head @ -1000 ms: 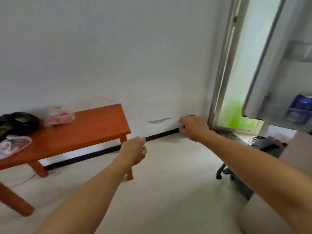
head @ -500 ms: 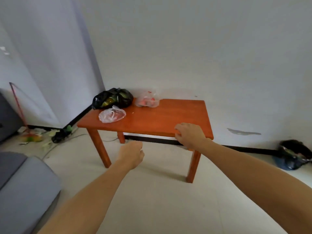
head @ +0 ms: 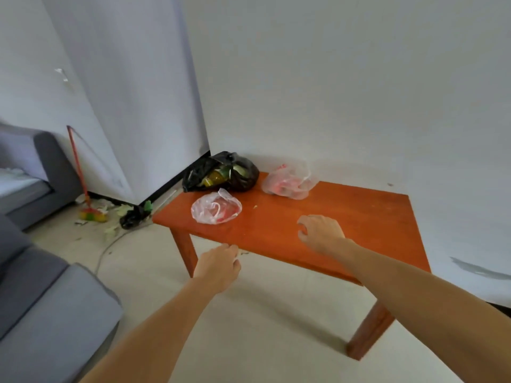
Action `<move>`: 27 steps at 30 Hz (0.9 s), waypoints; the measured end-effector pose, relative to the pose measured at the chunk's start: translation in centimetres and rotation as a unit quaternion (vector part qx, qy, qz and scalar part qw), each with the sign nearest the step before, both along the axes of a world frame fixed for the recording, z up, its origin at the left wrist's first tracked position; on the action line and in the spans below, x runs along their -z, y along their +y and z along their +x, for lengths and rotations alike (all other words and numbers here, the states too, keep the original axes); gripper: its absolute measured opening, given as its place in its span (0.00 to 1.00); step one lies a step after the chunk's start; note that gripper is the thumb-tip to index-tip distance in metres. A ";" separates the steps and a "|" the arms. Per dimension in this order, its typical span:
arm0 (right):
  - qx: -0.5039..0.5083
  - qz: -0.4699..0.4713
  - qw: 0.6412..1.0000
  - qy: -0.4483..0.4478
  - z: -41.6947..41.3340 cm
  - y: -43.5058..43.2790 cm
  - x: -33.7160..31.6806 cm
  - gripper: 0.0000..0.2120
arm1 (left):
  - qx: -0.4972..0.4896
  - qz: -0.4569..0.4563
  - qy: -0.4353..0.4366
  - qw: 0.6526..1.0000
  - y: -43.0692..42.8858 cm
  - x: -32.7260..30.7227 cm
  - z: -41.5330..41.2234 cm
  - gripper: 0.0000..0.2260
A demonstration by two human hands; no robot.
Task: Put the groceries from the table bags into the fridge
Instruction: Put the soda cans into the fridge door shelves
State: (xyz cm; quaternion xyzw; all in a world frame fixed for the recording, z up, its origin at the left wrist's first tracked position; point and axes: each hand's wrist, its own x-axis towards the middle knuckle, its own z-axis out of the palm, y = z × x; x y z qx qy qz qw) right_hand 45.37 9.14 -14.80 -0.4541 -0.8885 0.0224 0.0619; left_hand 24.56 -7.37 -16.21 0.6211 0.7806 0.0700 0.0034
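Now we reach over the table (head: 345, 217), both hands empty: left hand (head: 218, 268) loosely curled, right hand (head: 320, 233) half-open, aiming for the bags at eleven o'clock, clear bag (head: 215, 210) nearest.

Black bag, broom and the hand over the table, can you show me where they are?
Black bag (head: 243, 176), head view, on its right side.
Broom (head: 92, 215), head view, on its bristles.
Right hand (head: 322, 230), head view, on its back.
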 end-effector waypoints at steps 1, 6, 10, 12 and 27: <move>0.003 -0.003 1.000 -0.001 -1.0 1.4 0.3 0.16 | 0.001 0.000 -0.004 1.000 1.4 0.4 -1.2 0.08; 0.028 -0.007 1.000 0.005 -5.6 9.0 2.2 0.17 | 0.028 -0.004 -0.016 0.999 10.2 1.6 -7.2 0.05; 0.080 -0.010 0.997 0.013 -7.8 15.1 2.5 0.16 | 0.061 0.008 -0.052 0.997 18.2 1.0 -11.5 0.07; 0.117 -0.007 0.993 0.020 -8.1 17.8 2.2 0.15 | 0.079 0.016 -0.049 0.996 22.4 -0.2 -12.7 0.08; 0.276 -0.035 0.956 0.097 -5.0 38.4 5.4 0.16 | 0.242 0.034 -0.065 0.967 55.7 0.3 -8.5 0.12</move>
